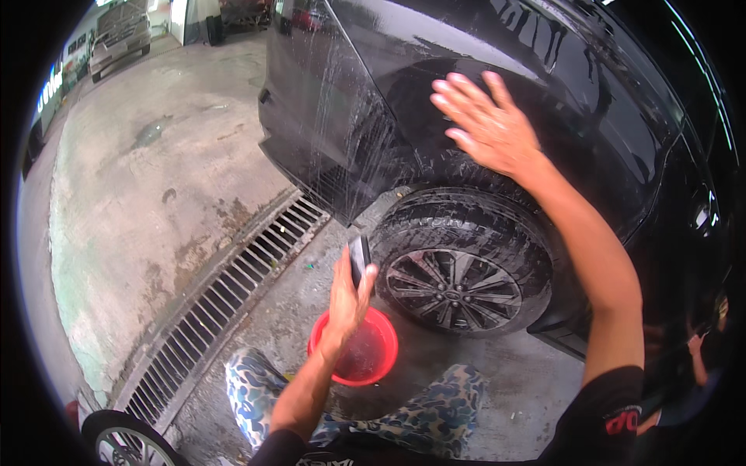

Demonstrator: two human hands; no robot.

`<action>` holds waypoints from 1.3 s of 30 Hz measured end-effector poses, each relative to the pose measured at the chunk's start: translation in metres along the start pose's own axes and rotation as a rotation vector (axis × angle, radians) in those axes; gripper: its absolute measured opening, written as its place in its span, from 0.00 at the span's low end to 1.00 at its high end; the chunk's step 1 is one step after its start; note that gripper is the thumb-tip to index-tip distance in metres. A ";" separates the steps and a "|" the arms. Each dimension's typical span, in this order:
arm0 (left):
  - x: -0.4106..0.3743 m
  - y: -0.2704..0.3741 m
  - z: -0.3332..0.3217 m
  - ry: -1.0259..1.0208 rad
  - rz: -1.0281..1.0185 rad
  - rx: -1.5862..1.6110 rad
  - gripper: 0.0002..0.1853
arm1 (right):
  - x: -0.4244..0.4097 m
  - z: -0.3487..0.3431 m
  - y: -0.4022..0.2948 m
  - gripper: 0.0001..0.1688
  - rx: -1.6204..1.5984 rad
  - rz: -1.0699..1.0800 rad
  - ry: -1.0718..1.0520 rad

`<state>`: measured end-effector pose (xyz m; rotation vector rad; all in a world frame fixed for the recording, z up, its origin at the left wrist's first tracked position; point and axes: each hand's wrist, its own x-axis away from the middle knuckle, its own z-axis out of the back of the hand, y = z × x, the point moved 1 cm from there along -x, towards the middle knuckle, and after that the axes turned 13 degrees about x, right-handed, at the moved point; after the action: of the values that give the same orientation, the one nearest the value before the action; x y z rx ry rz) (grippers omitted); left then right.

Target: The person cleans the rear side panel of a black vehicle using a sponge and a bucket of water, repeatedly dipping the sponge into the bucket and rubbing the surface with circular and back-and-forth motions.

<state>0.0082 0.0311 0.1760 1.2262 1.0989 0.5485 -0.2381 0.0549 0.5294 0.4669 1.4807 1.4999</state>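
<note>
My right hand point(492, 128) is spread flat over the black car's wet rear body panel point(419, 81), above the wheel arch; it holds nothing, and whether it touches the paint is hard to tell. My left hand point(349, 297) grips a small dark, flat block point(358, 259) with a greyish face, just left of the car's tyre point(460, 215). Below that hand, a red plastic basin point(384, 355) of cloudy water stands on the concrete, partly hidden by my left forearm. Whitish streaks run down the bumper point(326, 110). The alloy wheel point(454, 294) has dark, silver-edged spokes.
A metal drain grate point(227, 309) crosses the concrete floor point(157, 145) on the left. Another wheel point(125, 445) lies at the lower left. A light-coloured vehicle point(121, 35) stands far back. A person's arm point(697, 355) shows at the right edge, possibly a reflection.
</note>
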 end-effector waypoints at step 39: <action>-0.227 0.229 -0.204 0.912 -0.430 0.062 0.38 | 0.100 0.053 0.106 0.22 -0.234 -0.090 0.266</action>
<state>-0.2193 0.0064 0.4815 0.7281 2.0941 0.7602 -0.2805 0.1837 0.6035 0.0613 1.4801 1.6856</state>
